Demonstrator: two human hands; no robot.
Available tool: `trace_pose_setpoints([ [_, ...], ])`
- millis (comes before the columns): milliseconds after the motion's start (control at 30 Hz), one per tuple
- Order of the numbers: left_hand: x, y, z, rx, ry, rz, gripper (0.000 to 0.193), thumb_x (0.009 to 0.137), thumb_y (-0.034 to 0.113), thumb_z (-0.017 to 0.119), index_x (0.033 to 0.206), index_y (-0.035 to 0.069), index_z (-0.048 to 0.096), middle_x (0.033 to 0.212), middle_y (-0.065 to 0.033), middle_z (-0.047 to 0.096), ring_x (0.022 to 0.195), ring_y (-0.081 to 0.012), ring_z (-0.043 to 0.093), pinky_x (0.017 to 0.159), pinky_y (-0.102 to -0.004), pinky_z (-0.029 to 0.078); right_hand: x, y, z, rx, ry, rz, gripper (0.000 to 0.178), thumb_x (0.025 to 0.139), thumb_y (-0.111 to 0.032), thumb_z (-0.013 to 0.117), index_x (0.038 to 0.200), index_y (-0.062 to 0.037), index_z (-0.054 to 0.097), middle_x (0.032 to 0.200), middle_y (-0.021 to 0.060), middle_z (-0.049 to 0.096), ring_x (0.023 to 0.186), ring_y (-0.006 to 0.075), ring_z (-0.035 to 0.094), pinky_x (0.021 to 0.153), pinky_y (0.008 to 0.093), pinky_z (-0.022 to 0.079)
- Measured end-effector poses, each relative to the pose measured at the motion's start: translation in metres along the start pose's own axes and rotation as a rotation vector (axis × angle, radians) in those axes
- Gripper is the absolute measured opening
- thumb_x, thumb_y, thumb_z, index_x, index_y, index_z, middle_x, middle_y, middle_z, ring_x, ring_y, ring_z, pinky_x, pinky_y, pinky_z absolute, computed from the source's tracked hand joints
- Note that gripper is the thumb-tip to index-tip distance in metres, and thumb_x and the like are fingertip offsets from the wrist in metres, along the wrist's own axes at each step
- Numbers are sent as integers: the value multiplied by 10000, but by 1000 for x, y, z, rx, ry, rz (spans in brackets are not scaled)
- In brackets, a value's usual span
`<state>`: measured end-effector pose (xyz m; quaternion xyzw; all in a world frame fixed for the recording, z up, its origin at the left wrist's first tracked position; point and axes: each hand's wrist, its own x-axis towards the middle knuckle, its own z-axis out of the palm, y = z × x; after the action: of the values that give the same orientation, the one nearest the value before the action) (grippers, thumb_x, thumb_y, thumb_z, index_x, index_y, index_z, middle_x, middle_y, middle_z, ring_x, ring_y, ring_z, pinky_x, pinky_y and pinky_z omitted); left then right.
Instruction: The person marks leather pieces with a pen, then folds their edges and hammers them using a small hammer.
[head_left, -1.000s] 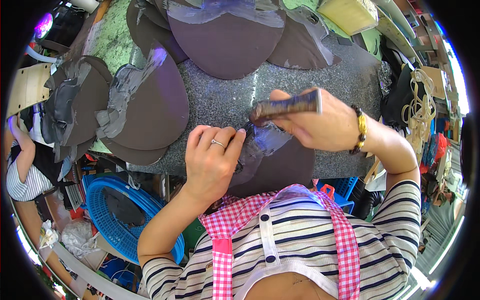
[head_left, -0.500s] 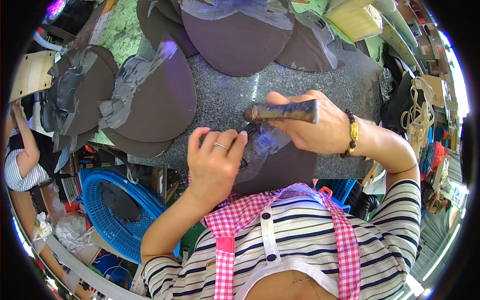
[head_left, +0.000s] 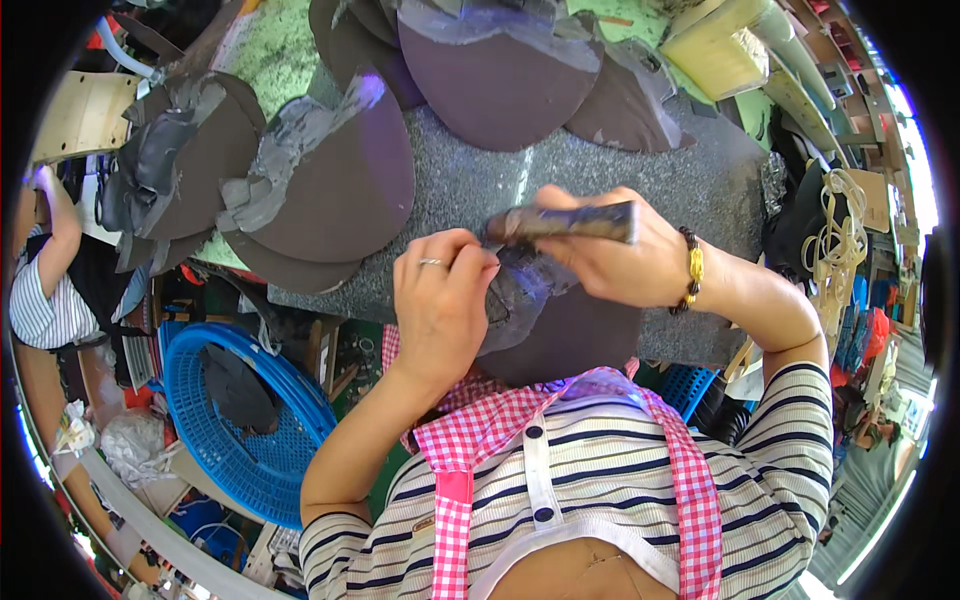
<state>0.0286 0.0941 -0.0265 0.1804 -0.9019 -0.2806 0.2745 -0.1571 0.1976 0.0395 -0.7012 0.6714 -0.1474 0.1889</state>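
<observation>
My right hand is wrapped round a worn, stained hammer-like tool. The tool has a rounded brown end at the left and a flared, squared end at the right; its grip is hidden in my fist. Under it lies a dark brown rounded fabric piece with a shiny grey smeared band. My left hand, a ring on one finger, pinches the black upper edge of this piece close to the tool's rounded end. The piece rests at the front of the speckled stone slab, against my apron.
Similar brown pieces with grey-smeared edges overlap on the left and at the back. A yellowish block stands at the far right. Blue plastic baskets are at lower left. Another person's arm shows at the far left.
My left hand has shifted slightly right and up, its fingers curling closer together at the piece's edge. The tool stays nearly in place; the whole view has shifted a little.
</observation>
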Motion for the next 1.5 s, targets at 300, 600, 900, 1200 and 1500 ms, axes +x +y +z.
trace_pose_setpoints([
  [300,57,-26,29,-30,-92,327,221,750,120,745,946,80,652,858,-38,626,837,-239,604,789,-375,447,-37,22,-17,-26,28,296,252,898,-195,590,1085,-54,499,591,170,570,553,383,596,490,479,464],
  [600,52,-18,22,39,-59,349,205,706,137,787,902,108,734,845,4,625,786,-192,582,757,-360,443,-35,31,-9,-13,-8,235,190,901,-175,582,1043,-66,646,759,147,626,619,369,610,548,466,483],
  [900,48,-17,21,176,-99,428,207,743,135,760,941,103,712,861,4,621,784,-187,581,763,-369,443,-18,32,-15,88,102,129,203,895,-162,586,1074,-66,578,662,155,587,614,388,600,535,478,471],
  [1200,45,-11,19,225,-38,363,220,728,160,777,927,90,713,864,-10,620,800,-199,589,760,-371,453,-14,21,-24,-83,-24,83,202,891,-152,617,1073,-63,623,612,142,561,540,344,577,490,434,454],
  [1500,33,-5,24,112,-45,254,192,729,116,783,902,61,717,852,-36,625,764,-219,601,675,-351,471,-12,27,-20,-82,-56,111,200,893,-164,621,1067,-73,658,625,159,569,545,339,583,504,421,467],
])
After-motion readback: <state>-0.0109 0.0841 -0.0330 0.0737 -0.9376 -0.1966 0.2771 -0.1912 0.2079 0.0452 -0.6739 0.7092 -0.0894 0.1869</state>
